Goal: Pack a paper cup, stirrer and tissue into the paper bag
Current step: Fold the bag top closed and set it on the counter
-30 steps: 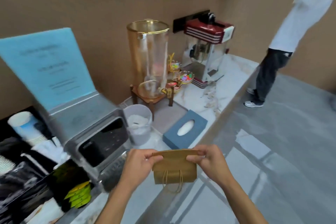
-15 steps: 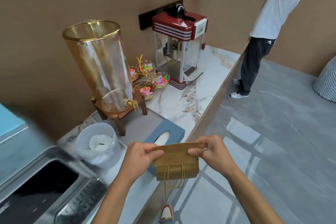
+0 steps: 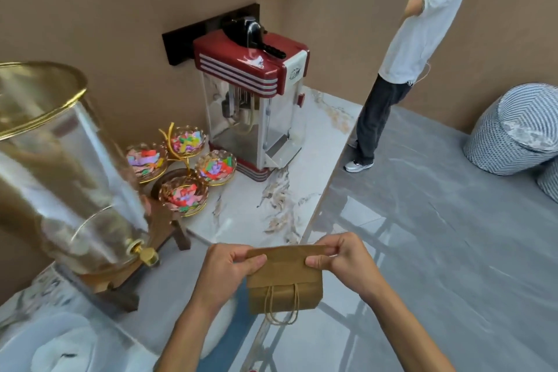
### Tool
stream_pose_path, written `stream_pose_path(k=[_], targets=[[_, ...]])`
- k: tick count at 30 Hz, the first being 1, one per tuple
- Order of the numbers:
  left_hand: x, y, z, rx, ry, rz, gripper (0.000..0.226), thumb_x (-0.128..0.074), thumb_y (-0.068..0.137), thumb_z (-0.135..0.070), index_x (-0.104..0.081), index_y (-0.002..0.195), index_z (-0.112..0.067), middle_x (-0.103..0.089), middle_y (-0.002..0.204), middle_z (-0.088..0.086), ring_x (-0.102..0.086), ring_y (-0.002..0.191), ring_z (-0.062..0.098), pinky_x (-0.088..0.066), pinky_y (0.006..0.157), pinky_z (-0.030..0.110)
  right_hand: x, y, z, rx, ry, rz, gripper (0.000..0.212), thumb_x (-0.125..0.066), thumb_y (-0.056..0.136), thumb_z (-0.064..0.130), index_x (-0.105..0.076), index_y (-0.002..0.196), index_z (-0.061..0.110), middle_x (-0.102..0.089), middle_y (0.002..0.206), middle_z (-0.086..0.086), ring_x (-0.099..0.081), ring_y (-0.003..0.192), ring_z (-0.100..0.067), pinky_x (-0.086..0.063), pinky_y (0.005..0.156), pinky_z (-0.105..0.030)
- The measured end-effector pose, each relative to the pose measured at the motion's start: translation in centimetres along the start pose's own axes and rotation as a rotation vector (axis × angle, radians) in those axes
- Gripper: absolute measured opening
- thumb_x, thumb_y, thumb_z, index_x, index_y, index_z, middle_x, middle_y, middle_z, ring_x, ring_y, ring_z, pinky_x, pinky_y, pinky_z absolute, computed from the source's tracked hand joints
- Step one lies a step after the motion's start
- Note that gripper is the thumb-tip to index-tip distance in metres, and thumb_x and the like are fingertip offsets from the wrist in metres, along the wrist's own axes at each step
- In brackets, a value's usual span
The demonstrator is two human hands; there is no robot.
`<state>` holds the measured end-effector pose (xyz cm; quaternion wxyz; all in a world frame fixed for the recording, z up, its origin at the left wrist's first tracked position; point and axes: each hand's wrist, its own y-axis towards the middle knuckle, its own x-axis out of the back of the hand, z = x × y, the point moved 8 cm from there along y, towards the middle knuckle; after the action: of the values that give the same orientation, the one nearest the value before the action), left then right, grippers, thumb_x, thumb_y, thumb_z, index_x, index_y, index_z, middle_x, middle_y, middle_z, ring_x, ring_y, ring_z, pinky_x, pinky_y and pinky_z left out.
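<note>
The paper bag is held in the air near the bottom centre of the view, just over the near edge of the counter, still folded flat with its twisted cord handles hanging in a loop below. It appears light, thin and easily creased; it has no stiffness of its own until the mouth is opened, so it is best gripped at the upper rim, one side per hand, and pulled apart gently to avoid tearing the fold. The left hand pinches the upper left corner between thumb and closed fingers; the right hand pinches the upper right corner the same way. Neither a paper cup nor a stirrer can be identified in view. A white tissue shape shows at the near left, partly hidden behind the left forearm. To the left stands a glass drink dispenser with a gold rim and brass tap, on a wooden stand; it looks fragile and lies close to any reach leftward. Farther along are four glass bowls of coloured sweets and a red popcorn machine. A second person stands at the far end of the counter, well apart from the work area. Striped poufs sit on the floor at far right.
</note>
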<state>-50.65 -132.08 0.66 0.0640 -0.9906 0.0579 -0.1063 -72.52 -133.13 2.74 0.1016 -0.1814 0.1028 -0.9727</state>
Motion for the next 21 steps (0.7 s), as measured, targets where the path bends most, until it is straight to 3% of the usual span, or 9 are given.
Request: stream_pose_path(k=[3,7,13,17,21], targets=[[-1.4,3.2,-0.3,0.007,-0.001,0.006,0.020,-0.076,0.082,-0.018,-0.075,0.070,-0.002,-0.071,0.072,0.023,-0.062,0.065,0.017,-0.054,0.067,0.039,2.2,2.8,-0.6,-0.012,-0.004,-0.022,0.007,-0.081,0.076,0.004,-0.076,0.071,0.007,-0.077,0.071,-0.011,-0.071,0.069,-0.015,-0.056,0.066,-0.026],[-4.2,7.9,-0.6,0.060,-0.009,0.021,0.018,-0.073,0.085,-0.007,-0.078,0.068,-0.010,-0.072,0.064,0.000,-0.063,0.063,0.006,-0.051,0.068,0.027,5.7,6.7,-1.6,-0.022,0.008,-0.018,0.012,-0.079,0.076,0.001,-0.077,0.070,0.012,-0.077,0.069,-0.001,-0.072,0.067,-0.012,-0.054,0.064,-0.021],[-10.3,16.4,-2.3,0.074,-0.006,0.014,0.014,-0.075,0.083,-0.013,-0.078,0.071,-0.008,-0.074,0.072,0.017,-0.065,0.067,0.016,-0.052,0.067,0.032,13.9,13.6,-3.5,-0.004,-0.042,0.019,0.015,-0.079,0.079,0.005,-0.076,0.069,0.016,-0.077,0.069,0.004,-0.072,0.068,-0.007,-0.052,0.064,-0.015],[-16.0,23.0,-5.3,0.056,0.004,-0.002,0.020,-0.072,0.074,-0.027,-0.078,0.070,-0.007,-0.069,0.065,0.005,-0.061,0.064,0.013,-0.050,0.067,0.032,21.8,18.3,-5.2,-0.001,-0.032,0.008,0.011,-0.079,0.079,0.005,-0.076,0.070,0.011,-0.076,0.067,0.006,-0.071,0.067,-0.004,-0.049,0.063,-0.013],[-20.1,28.0,-8.0,0.042,0.057,-0.014,0.019,-0.076,0.082,-0.012,-0.078,0.064,-0.017,-0.070,0.062,-0.004,-0.063,0.061,0.009,-0.051,0.063,0.025,27.6,22.9,-5.9,-0.012,-0.019,0.057,0.022,-0.078,0.079,0.004,-0.073,0.063,0.019,-0.072,0.061,0.010,-0.069,0.064,-0.003,-0.049,0.064,-0.015]])
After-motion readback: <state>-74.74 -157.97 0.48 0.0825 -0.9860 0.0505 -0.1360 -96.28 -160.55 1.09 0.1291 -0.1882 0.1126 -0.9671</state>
